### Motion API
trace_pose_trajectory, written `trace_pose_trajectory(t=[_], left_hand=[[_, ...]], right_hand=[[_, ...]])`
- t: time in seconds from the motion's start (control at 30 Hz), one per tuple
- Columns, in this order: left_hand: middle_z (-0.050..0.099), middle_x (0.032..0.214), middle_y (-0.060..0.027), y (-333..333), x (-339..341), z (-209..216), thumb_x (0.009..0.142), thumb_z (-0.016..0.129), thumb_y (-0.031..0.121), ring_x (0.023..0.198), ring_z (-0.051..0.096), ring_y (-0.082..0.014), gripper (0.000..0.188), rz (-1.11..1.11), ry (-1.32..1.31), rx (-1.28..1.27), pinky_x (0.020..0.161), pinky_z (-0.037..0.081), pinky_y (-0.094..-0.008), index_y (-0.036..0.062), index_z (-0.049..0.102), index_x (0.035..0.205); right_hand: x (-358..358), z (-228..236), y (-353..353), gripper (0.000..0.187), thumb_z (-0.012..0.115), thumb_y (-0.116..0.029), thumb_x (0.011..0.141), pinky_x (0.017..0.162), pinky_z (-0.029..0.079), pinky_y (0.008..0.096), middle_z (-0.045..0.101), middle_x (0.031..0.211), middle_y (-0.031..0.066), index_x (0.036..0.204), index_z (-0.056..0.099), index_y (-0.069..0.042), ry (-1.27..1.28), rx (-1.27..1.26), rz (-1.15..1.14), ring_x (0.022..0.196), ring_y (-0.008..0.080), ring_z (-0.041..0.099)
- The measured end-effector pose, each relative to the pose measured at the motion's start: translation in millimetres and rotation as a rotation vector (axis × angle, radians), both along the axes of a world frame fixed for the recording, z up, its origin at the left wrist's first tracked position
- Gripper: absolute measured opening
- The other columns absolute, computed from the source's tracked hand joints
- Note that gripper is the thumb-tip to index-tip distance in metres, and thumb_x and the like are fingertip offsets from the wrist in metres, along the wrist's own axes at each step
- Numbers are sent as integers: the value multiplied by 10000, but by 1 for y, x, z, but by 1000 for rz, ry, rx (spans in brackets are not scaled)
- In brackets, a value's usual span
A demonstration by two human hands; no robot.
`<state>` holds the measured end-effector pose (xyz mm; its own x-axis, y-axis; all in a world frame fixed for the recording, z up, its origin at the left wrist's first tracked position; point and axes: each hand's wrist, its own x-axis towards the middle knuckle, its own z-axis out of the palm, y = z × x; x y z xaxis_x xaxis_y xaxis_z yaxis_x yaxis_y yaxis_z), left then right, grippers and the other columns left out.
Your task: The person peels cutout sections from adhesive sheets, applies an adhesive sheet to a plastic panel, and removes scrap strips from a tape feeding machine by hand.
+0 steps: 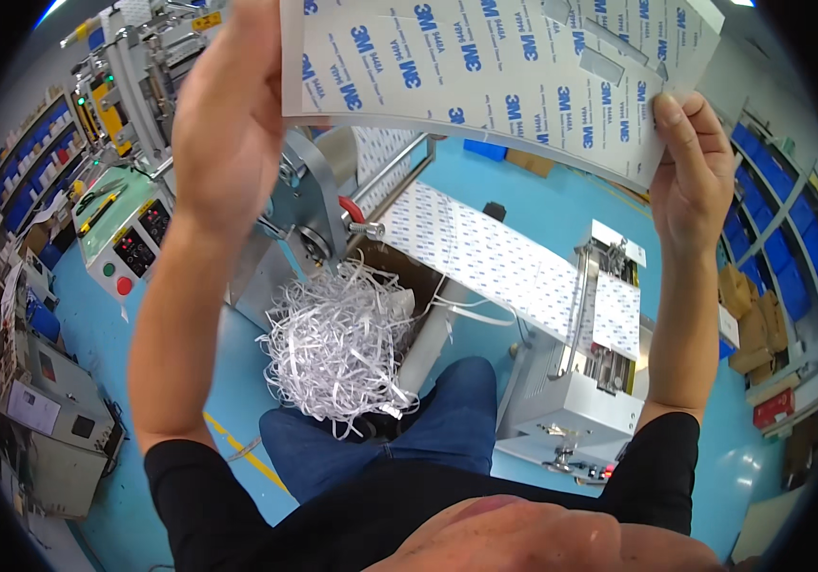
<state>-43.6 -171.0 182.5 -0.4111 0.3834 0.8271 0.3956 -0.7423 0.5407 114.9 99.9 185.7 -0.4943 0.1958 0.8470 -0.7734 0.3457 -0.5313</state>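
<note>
Both my hands hold up a white sheet [390, 67] of adhesive liner with repeated blue print, near the top of the head view. Its left edge is in my left hand [228, 143], whose fingers are partly hidden behind the sheet and cut off by the frame's top. My right hand [695, 157] pinches the right edge near the lower corner, thumb in front. Several small rectangular pieces or cut-outs [601, 67] show toward the sheet's upper right. Below it, a wide web [485, 257] of similar blue-printed material runs across a machine.
A heap of shredded white strips [342, 343] lies before my knees. Left of it stand a machine [309, 191] with a red lever and a green control panel [123, 248] with buttons. A metal feeder unit [571, 410] stands at right. Shelves with blue bins [771, 210] line the right side.
</note>
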Motion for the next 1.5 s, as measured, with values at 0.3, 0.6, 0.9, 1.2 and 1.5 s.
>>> trace_pose_trajectory(t=[0.3,0.6,0.9,1.2,1.5], left_hand=[[648,823,-123,62,40,-93,931,520,215,652,609,-124,253,-1,-307,-265,554,457,-211,-26,599,932],[626,725,-90,87,42,-113,890,555,135,587,559,-108,193,-36,-254,-460,520,424,-218,-45,612,851],[637,764,-110,129,49,-156,876,582,103,673,612,-154,183,-148,-466,-433,584,478,-219,-61,599,955],[598,734,-63,186,73,-180,819,666,81,559,525,-102,162,24,-412,-556,513,429,-213,-41,599,901],[613,810,-57,203,44,-209,879,596,92,576,530,-55,110,-138,-448,-533,492,426,-162,1,568,934]], right_hand=[[-3,-54,-10,126,607,-111,866,720,412,182,624,849,46,904,583,6,-87,-197,-66,764,62,544],[10,-108,20,140,613,-120,854,730,419,196,629,854,51,902,584,8,-260,-349,-157,765,72,552],[40,-157,43,136,585,-123,863,686,454,217,637,844,56,905,581,6,-449,-482,-248,746,84,569],[90,-173,94,349,647,-122,794,736,484,268,612,896,87,1074,534,54,-385,-385,-502,807,147,593],[266,-233,193,375,651,-88,787,791,476,277,592,1010,110,1117,522,32,-531,-717,-1113,907,172,589]])
